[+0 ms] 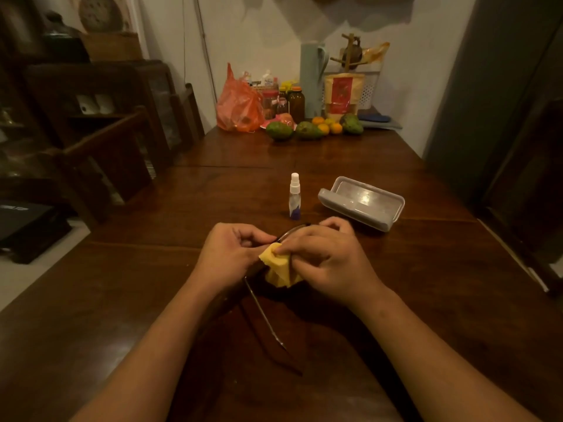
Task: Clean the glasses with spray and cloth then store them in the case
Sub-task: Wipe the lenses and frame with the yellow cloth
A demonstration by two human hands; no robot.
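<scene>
Both hands hold the glasses (264,313) just above the wooden table (426,269), near its middle. My left hand (231,254) pinches the frame's left side. My right hand (326,257) presses a yellow cloth (278,266) against a lens; the lenses are mostly hidden by cloth and fingers. One thin temple arm points back toward me. Beyond the hands a small clear spray bottle (294,196) with a white cap stands upright. To its right the grey glasses case (361,202) lies on the table.
At the table's far end sit an orange plastic bag (237,108), jars and bottles (294,102), avocados and oranges (316,127) and a tall pale jug (312,77). Dark wooden chairs (122,141) line the left side. A dark cabinet (524,147) stands at right.
</scene>
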